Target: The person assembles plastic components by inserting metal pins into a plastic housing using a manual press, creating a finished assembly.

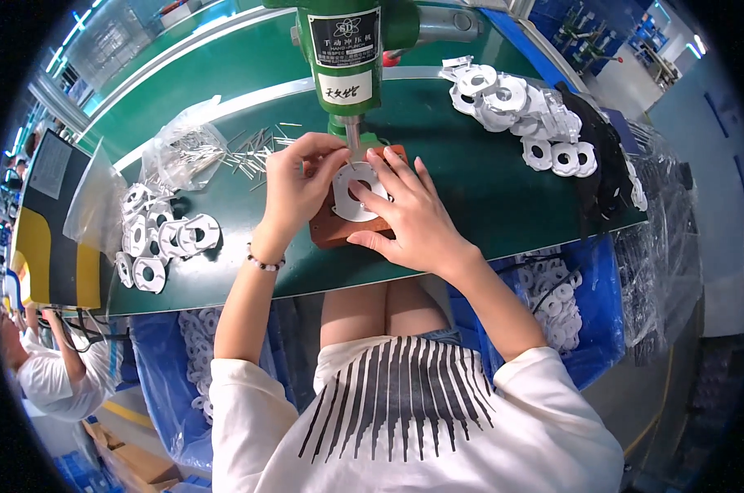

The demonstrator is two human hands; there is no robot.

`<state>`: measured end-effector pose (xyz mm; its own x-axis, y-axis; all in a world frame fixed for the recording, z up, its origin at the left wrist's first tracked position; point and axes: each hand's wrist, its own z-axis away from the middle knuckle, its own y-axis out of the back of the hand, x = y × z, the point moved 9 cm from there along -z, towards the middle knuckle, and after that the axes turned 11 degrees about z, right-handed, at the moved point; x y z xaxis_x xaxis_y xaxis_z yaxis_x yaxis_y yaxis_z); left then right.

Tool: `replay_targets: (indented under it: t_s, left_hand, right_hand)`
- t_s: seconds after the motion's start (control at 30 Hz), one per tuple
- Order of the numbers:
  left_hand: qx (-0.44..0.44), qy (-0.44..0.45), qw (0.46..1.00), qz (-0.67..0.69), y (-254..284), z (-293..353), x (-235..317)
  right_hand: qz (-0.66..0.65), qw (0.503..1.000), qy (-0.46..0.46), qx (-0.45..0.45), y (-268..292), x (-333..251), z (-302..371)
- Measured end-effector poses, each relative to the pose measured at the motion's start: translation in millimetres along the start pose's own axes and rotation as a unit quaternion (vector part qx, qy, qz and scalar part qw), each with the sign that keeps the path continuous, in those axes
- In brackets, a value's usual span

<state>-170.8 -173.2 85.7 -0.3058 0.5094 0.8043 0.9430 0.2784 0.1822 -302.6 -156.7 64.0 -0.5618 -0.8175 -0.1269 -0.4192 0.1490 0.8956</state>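
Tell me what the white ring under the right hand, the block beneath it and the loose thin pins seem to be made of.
The white ring looks like moulded plastic, smooth and evenly coloured. The reddish-brown block could be wood or dense board; its flat colouring leaves that open. The loose thin pins are probably metal, being slim, straight and silvery.

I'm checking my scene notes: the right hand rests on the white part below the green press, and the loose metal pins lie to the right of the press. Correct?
Not quite: the loose metal pins lie to the left of the green press, as the head view shows. The right hand does rest on the white part.
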Motion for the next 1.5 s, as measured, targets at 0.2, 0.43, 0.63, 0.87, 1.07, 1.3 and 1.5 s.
replay_targets:
  t_s: [0.2,0.43,0.63,0.87,1.07,1.3,1.5]
  left_hand:
    - [0.009,0.001,1.0,0.004,-5,2,-8]
    - [0.027,-0.004,1.0,-0.004,-5,3,-5]
    - [0.031,-0.03,0.998,-0.04,-6,3,2]
    - [0.023,-0.043,0.996,-0.07,-7,3,5]
    - [-0.003,-0.06,0.992,-0.112,-15,2,14]
    - [-0.011,-0.051,0.994,-0.098,-13,4,14]
    - [0.027,-0.012,0.999,0.029,6,13,-16]
  right_hand:
    - [-0.007,1.0,0.0,0.012,1,1,0]
    - [-0.014,0.999,0.008,0.033,3,1,0]
    - [-0.01,0.999,0.005,0.034,2,1,1]
    - [-0.011,1.0,0.003,0.028,1,1,0]
    - [-0.008,1.0,-0.001,0.025,2,2,1]
    - [-0.005,1.0,0.001,0.019,4,0,4]
    - [-0.086,0.978,-0.045,0.184,58,48,44]
